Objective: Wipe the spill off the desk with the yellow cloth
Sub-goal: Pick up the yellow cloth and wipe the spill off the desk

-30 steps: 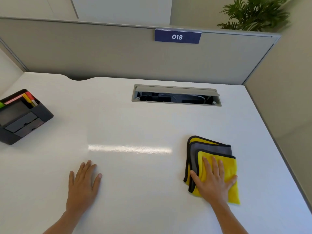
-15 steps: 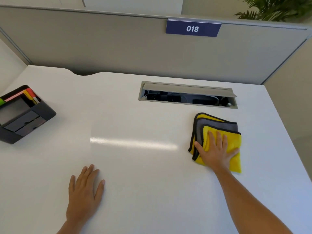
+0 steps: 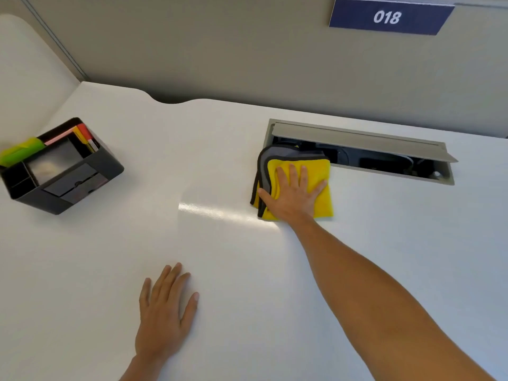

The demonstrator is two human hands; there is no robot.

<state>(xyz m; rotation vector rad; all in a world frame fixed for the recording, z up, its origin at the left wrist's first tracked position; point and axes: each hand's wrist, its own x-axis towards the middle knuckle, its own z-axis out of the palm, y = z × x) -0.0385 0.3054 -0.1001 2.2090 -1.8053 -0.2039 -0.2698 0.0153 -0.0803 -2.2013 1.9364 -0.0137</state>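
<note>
The yellow cloth [image 3: 321,171], folded with grey layers and a dark edge showing at its left and far sides, lies flat on the white worktop [image 3: 357,229]; its far edge laps over the near left corner of the cable hatch [image 3: 357,149], a long slot in the worktop whose grey lid stands tilted open; the right hand [image 3: 294,193] presses down on the cloth, palm flat, fingers spread and pointing away from the person, not curled round the fabric; the bare right forearm stretches across the worktop from the lower right; the left hand [image 3: 165,312] lies well apart from it, near the person, palm down on the bare worktop with fingers loosely spread, holding nothing; a bright streak of reflected light runs across the surface just left of the cloth; no spill can be made out; a black desk organiser [image 3: 60,171] with coloured papers sits at the far left; behind the worktop rises a grey partition [image 3: 220,50] bearing a blue plate [image 3: 390,16] marked 018.
</note>
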